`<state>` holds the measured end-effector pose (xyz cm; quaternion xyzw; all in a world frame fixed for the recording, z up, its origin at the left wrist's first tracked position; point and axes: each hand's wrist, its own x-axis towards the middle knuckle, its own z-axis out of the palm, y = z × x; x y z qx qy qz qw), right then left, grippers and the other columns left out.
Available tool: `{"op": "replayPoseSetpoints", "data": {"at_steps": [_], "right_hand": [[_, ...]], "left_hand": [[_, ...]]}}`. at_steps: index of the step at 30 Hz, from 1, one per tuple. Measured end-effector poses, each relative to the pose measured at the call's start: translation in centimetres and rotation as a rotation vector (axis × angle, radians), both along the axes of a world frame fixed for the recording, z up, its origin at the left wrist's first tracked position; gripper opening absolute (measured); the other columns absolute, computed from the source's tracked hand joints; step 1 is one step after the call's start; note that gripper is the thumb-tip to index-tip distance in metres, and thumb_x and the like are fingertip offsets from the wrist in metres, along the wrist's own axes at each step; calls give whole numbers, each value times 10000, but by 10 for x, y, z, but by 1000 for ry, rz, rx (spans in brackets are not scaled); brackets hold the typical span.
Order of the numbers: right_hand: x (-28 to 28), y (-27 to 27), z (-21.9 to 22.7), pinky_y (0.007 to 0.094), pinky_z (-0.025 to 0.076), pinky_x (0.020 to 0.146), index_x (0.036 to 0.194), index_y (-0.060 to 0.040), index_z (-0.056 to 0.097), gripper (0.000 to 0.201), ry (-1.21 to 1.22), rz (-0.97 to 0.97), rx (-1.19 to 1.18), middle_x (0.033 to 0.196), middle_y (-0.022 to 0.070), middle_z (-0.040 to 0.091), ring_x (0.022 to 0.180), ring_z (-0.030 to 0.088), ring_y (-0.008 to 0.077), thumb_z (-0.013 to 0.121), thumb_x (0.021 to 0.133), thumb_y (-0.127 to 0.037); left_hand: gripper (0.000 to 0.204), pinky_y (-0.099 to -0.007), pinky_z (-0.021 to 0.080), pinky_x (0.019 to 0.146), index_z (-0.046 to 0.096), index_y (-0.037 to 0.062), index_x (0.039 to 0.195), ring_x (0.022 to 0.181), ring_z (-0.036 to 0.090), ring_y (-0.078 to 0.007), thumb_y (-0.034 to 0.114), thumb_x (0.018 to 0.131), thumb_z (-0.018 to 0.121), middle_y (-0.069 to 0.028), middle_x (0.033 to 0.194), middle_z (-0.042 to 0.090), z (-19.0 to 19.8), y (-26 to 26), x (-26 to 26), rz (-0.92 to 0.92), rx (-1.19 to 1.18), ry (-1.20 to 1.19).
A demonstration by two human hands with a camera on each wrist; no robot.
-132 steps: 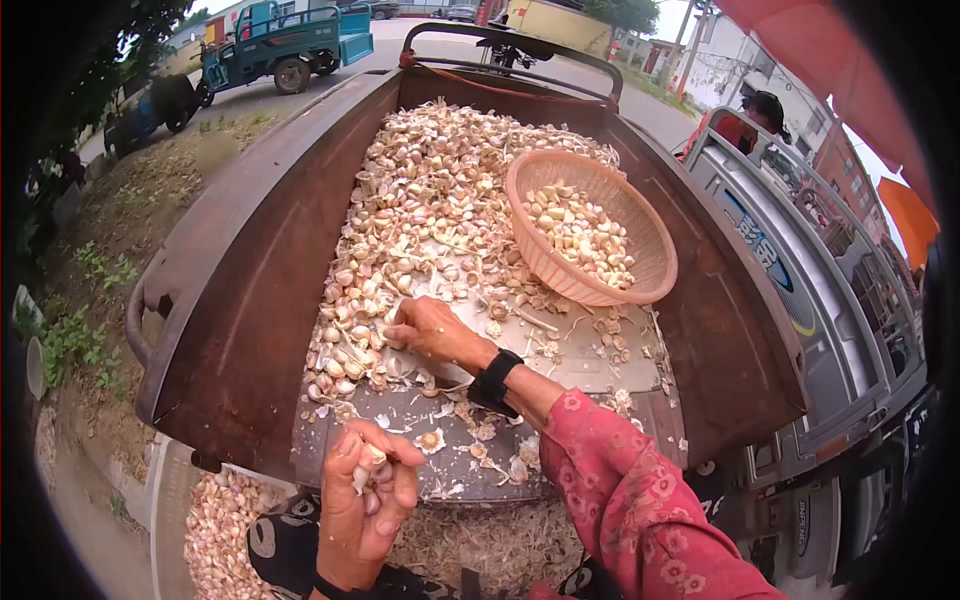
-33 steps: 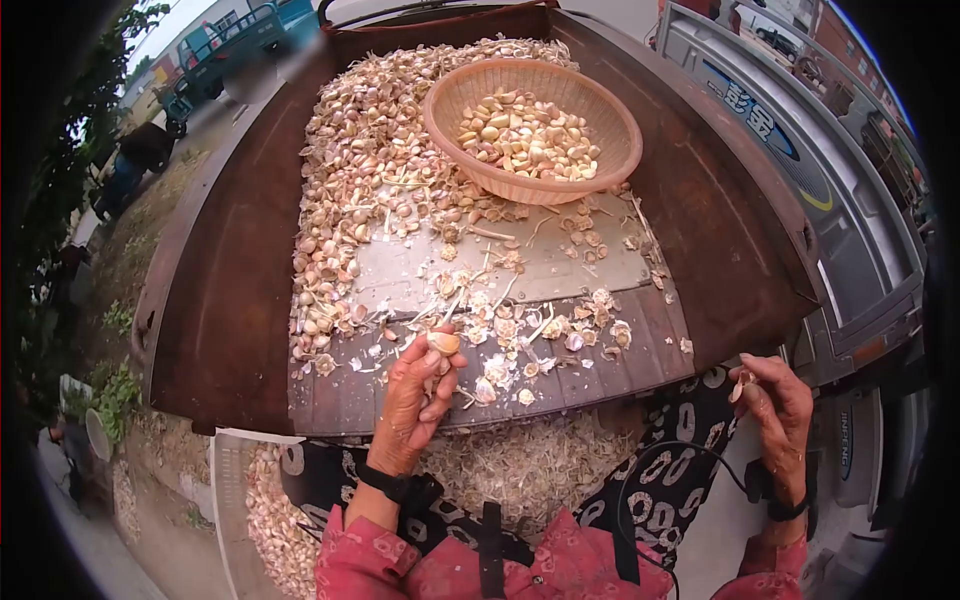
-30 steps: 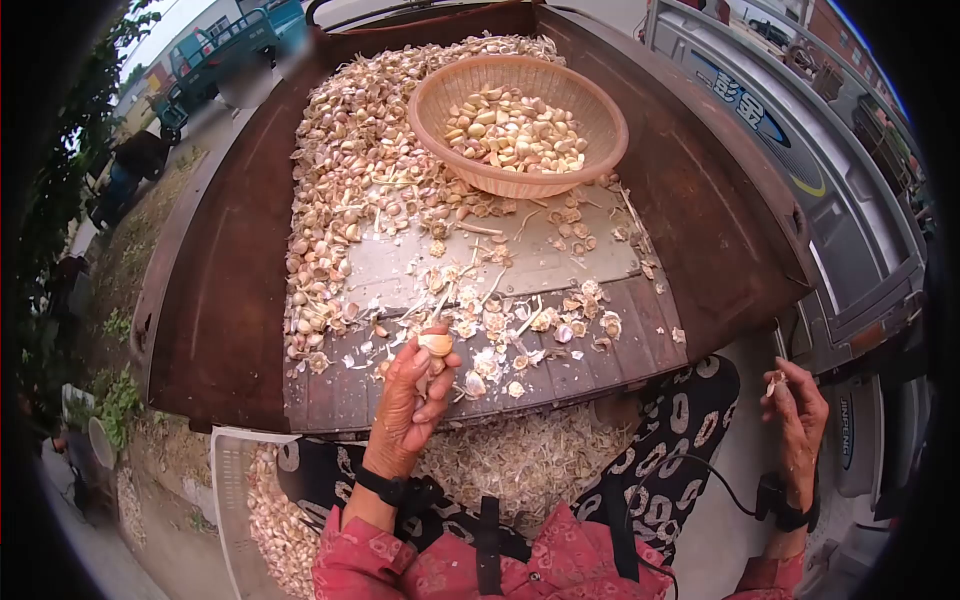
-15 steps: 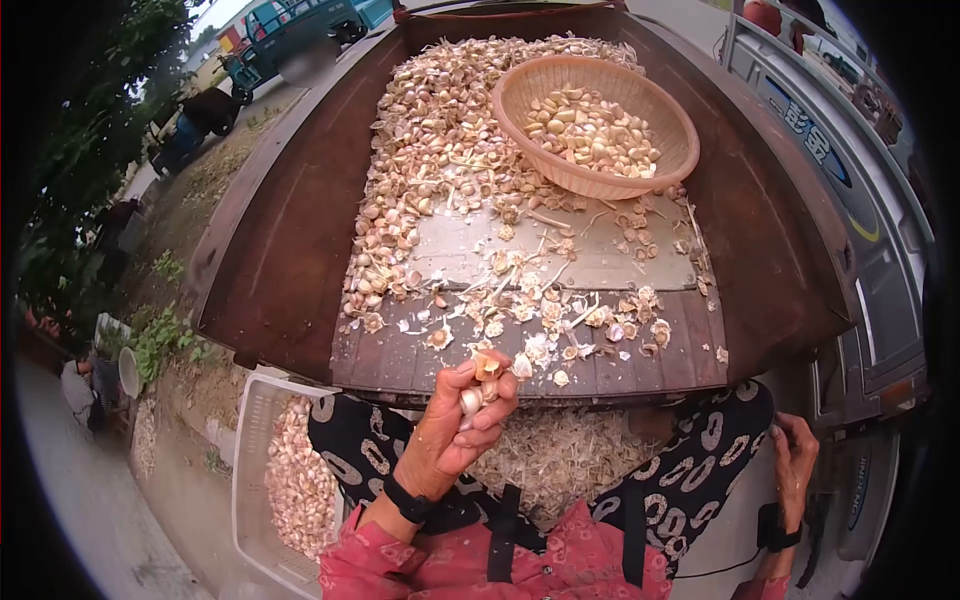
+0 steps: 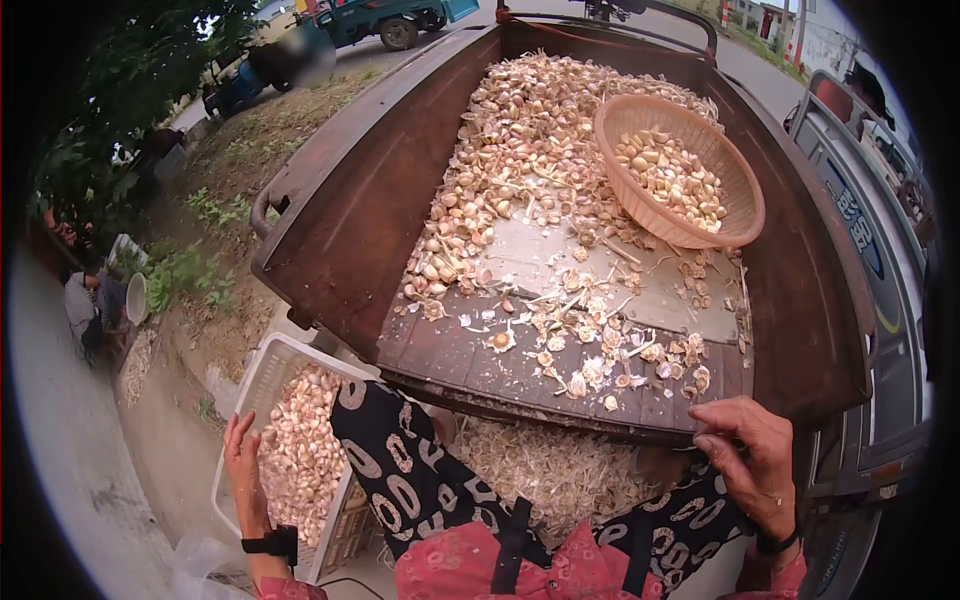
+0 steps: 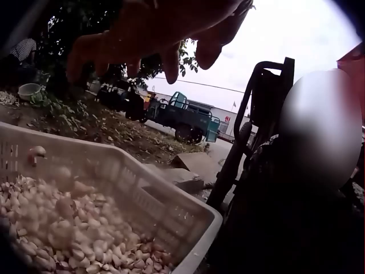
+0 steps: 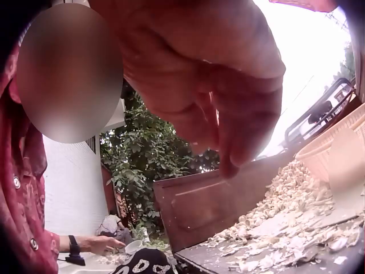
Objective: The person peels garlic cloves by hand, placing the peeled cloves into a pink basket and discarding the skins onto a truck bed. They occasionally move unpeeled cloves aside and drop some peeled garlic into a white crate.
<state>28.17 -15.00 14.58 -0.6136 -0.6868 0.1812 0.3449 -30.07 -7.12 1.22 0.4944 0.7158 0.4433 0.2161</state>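
My left hand [image 5: 246, 472] is over a white plastic crate [image 5: 229, 487] at the lower left, its fingers spread and holding nothing. In the left wrist view, blurred garlic cloves [image 6: 64, 206] are in the air below that hand, above the heap of garlic cloves [image 6: 97, 240] in the crate. My right hand [image 5: 752, 462] hovers by the front edge of the rusty cart bed [image 5: 570, 390], at the right. Its fingers are loosely bent, and no object shows between them. Dry garlic skins and stems [image 5: 590, 370] are scattered on the bed's front boards.
Unpeeled garlic [image 5: 540, 130] is heaped at the back of the cart bed. A pink-orange basket [image 5: 735, 215] of cloves leans beside it. Below the bed, between patterned trouser legs [image 5: 400, 480], lies a pile of dry husks [image 5: 545, 470]. A grey vehicle [image 5: 850, 190] stands close at the right.
My left hand has moved from in front of the cart to the crate and let go of its garlic cloves. The right hand has come up from beside the knee to the bed's edge.
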Motion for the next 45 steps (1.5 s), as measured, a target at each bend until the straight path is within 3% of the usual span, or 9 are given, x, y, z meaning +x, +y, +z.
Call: {"op": "replayPoseSetpoints", "data": {"at_steps": [4,8,14,21,24,28,32,36,45], "right_hand": [[-40,88,-13,400,515,727,1151,-16,589,318,-110,376,-10,1044,167,637,879,648,355,656,841,0],[-76,177,-71,434,514,791,1146,-36,586,274,-230,481,80,1134,165,591,945,632,370,587,875,-1],[-96,241,-129,428,511,780,1083,-31,604,185,-449,466,-23,1109,163,590,938,627,359,569,906,-71],[-74,237,-148,412,489,739,965,-4,598,151,-237,402,-99,954,182,605,881,608,351,597,919,-148],[-90,203,-124,343,492,620,972,10,618,206,156,286,-274,834,111,625,735,619,205,634,935,-193],[-107,161,-133,217,502,540,946,34,629,217,887,239,-513,754,35,625,653,596,81,674,934,-178],[-98,142,-134,212,489,527,947,29,656,228,1011,179,-705,700,19,615,635,596,79,695,922,-194],[-74,164,-116,317,499,612,1038,-11,695,218,415,593,-679,757,34,648,696,643,146,698,904,-183],[-106,296,-158,376,491,763,1086,-40,633,219,-119,331,116,1002,147,619,893,621,293,655,876,-99]], "left_hand": [[310,-307,480,911,602,-30,1214,1069,604,-226,133,955,554,-129,1188,629,-5,0,5,82,192,-100],[210,-204,415,476,601,-25,965,546,538,-105,184,977,587,-97,792,623,88,-21,126,-337,112,-834],[211,-338,526,600,687,-51,988,699,668,-211,115,871,744,-149,899,699,139,-22,224,-1515,432,-923],[285,-258,508,622,646,-16,1178,749,625,-145,126,931,655,-93,890,612,83,69,248,-815,-242,-740],[325,-265,498,601,627,6,1218,722,620,-158,169,937,656,-77,884,599,37,99,276,-809,145,-140],[304,-235,467,561,663,15,1183,654,581,-119,156,914,682,-46,799,589,6,101,290,-952,287,15],[240,-204,452,492,684,2,1131,583,564,-91,148,943,649,-33,778,591,4,94,286,-1040,101,-258],[241,-183,443,431,673,-19,1079,534,545,-61,189,984,599,-25,744,601,-4,117,275,-858,-298,-894],[223,-191,520,520,589,18,1011,723,620,-87,233,1018,533,-74,912,635,-23,154,262,-576,-235,-1234]]}}
